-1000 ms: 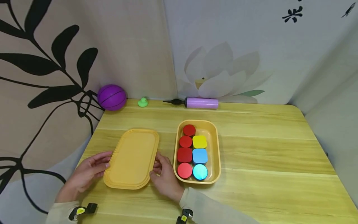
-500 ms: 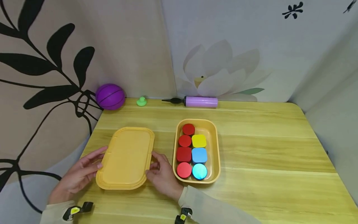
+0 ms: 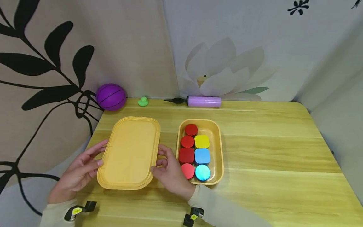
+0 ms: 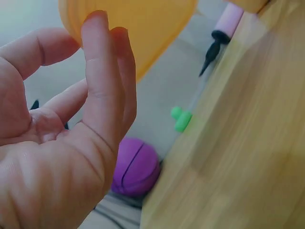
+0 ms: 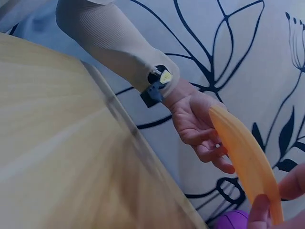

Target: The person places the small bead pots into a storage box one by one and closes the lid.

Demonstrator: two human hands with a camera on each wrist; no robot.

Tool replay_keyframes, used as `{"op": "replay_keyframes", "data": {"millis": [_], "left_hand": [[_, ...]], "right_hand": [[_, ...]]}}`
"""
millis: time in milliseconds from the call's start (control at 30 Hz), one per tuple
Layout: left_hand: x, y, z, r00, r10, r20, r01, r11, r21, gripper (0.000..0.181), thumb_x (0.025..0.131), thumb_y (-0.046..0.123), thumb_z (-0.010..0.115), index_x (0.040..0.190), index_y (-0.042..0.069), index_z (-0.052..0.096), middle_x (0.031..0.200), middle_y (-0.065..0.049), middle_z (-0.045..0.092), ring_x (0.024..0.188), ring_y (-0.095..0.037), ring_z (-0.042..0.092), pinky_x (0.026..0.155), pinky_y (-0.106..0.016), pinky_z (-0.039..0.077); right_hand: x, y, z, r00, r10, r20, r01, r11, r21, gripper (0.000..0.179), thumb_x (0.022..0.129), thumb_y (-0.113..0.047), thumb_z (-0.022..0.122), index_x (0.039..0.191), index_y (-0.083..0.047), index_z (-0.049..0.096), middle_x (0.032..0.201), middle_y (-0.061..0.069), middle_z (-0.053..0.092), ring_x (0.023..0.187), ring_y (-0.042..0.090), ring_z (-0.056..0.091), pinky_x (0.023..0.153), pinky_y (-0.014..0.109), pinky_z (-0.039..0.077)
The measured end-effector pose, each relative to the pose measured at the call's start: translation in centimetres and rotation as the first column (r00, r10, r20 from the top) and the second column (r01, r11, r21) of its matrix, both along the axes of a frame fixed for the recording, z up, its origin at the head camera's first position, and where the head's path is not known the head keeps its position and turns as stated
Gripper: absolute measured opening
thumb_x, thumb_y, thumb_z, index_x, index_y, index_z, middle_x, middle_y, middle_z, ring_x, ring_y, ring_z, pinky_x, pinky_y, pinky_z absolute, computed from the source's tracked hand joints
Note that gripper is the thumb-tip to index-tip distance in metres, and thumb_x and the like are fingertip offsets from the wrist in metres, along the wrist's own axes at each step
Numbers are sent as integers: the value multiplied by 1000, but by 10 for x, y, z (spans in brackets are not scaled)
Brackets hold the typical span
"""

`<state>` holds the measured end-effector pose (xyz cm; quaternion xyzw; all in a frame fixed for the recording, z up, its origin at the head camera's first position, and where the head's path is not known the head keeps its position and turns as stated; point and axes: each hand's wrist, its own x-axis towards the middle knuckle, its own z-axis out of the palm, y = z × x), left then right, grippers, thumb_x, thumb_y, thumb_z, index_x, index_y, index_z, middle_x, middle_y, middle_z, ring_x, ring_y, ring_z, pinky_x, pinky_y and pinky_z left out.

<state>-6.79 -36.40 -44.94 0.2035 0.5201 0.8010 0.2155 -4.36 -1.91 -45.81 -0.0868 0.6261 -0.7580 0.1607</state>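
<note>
A yellow-orange plastic lid [image 3: 129, 154], rounded at the corners, is held between both hands, left of a matching box in the head view. My left hand [image 3: 80, 170] grips its left edge, thumb and fingertips meeting the rim. At the opposite edge my right hand [image 3: 174, 175] pinches it between thumb and fingers. Seen from the right wrist, the lid [image 5: 245, 155] is raised above the table and tilted. The orange box [image 3: 217, 157] sits just right of the right hand, holding red pieces [image 3: 186, 155], a yellow piece [image 3: 202, 142] and blue pieces [image 3: 202, 156].
Along the back edge stand a purple ball [image 3: 111, 97], a small green rubber duck [image 3: 143, 101] and a lilac hand pump [image 3: 204, 101] with a black nozzle. The wooden table [image 3: 278, 151] extends to the right. Patterned fabric walls [image 3: 136, 47] rise behind and beside it.
The lid moved left at first, then up and slightly right, and appears larger now. Both hands have travelled with it, keeping their grip. The box and its pieces stay in place.
</note>
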Motion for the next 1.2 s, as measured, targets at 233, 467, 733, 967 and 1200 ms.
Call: {"op": "replay_keyframes", "data": {"millis": [233, 467, 733, 967, 1200], "left_hand": [[-9, 28, 9, 1000, -9, -18, 10, 1000, 18, 71, 103, -23, 27, 168, 0, 11, 153, -8, 50, 125, -22, 69, 95, -34, 61], [-15, 53, 17, 996, -53, -74, 57, 997, 57, 72, 101, -25, 28, 167, -4, 11, 153, -11, 49, 124, -25, 70, 94, -35, 62], [-21, 75, 19, 983, -151, -106, 164, 978, 125, 72, 100, -26, 27, 167, -4, 9, 156, -15, 45, 125, -31, 70, 96, -39, 62], [-24, 94, 19, 990, -122, -77, 125, 992, 32, 74, 101, -23, 34, 168, 0, 13, 153, -11, 49, 120, -27, 72, 90, -37, 64], [-27, 111, 20, 996, -78, -34, 75, 993, -86, 74, 102, -19, 44, 167, 7, 22, 142, -7, 59, 115, -25, 74, 81, -41, 66]], "right_hand": [[-10, 28, 19, 999, -15, -29, 17, 998, 55, 80, 96, 0, 66, 165, -10, 27, 149, 17, 48, 105, 16, 62, 81, 20, 56], [-21, 56, 40, 996, -62, -62, 69, 990, 120, 81, 98, -2, 67, 167, -10, 25, 151, 17, 47, 105, 18, 60, 82, 19, 54], [-42, 85, 53, 995, -94, 23, 94, 996, 5, 72, 103, 0, 59, 166, -10, 26, 143, 22, 54, 95, 15, 67, 78, 30, 62], [-54, 113, 56, 990, -63, 123, 76, 992, -102, 55, 107, -3, 55, 158, 5, 36, 125, 11, 65, 97, 16, 70, 81, 28, 62], [-60, 138, 63, 993, -39, 112, 44, 998, -41, 38, 108, -12, 57, 141, 7, 55, 97, -1, 71, 77, 14, 64, 62, 23, 54]]}}
